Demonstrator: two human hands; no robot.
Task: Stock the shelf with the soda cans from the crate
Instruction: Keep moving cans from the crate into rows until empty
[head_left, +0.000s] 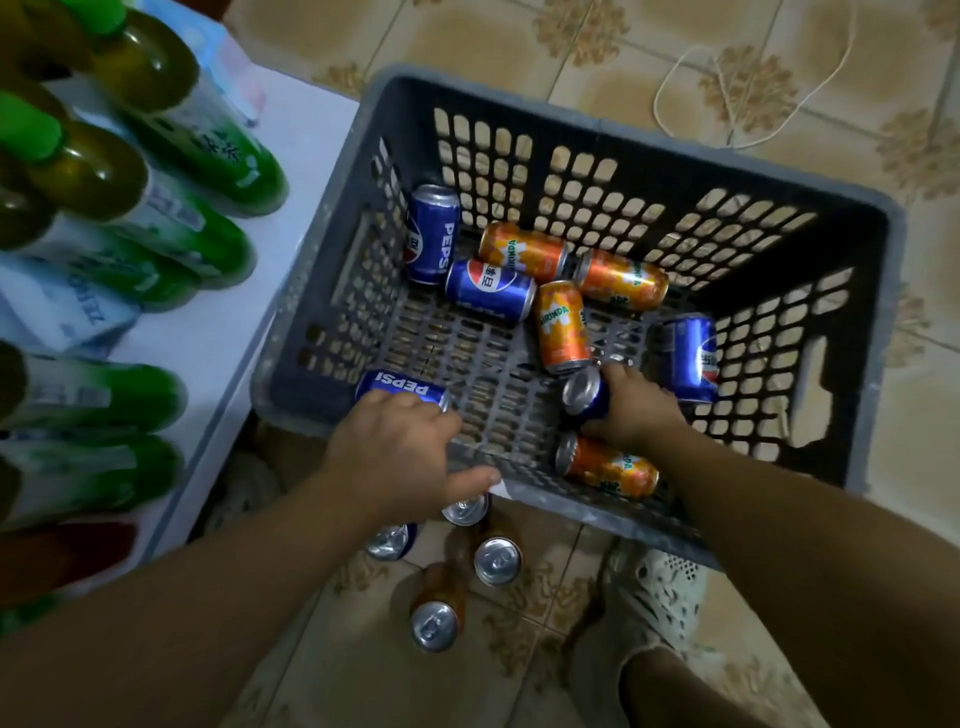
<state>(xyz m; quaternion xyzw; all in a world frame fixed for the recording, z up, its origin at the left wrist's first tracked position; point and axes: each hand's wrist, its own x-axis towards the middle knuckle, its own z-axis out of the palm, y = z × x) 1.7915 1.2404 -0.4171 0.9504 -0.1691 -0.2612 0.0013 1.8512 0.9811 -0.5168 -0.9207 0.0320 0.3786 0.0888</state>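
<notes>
Grey crate (613, 130) sits on the tiled floor (909, 467), its left side right up against a white shelf (296, 171) w/ green bottles (208, 156) lying in rows. Both hands are down inside the crate. L hand (395, 452) has fingers curled over a Pepsi can (402, 388) lying on its side at the near-left wall, thumb out by the near rim, so it's grasping that can. R hand (631, 410) is wrapped round a second blue can (584, 397) in the middle of the crate btm, silver top facing left. Loose cans left in the crate, all on their sides: two blue ones (432, 234) at the far-left corner, three orange cans (563, 327) in a cluster just beyond the R hand, one more blue can (690, 358) by the right wall, and an orange one (605, 466) at the near wall under the R wrist. Outside the near rim, four cans (497, 560) stand upright on the floor, tops up, close together. A foot in a white clog (654, 597) is beside them. White cord (737, 88) lies looped on the floor beyond the crate.
</notes>
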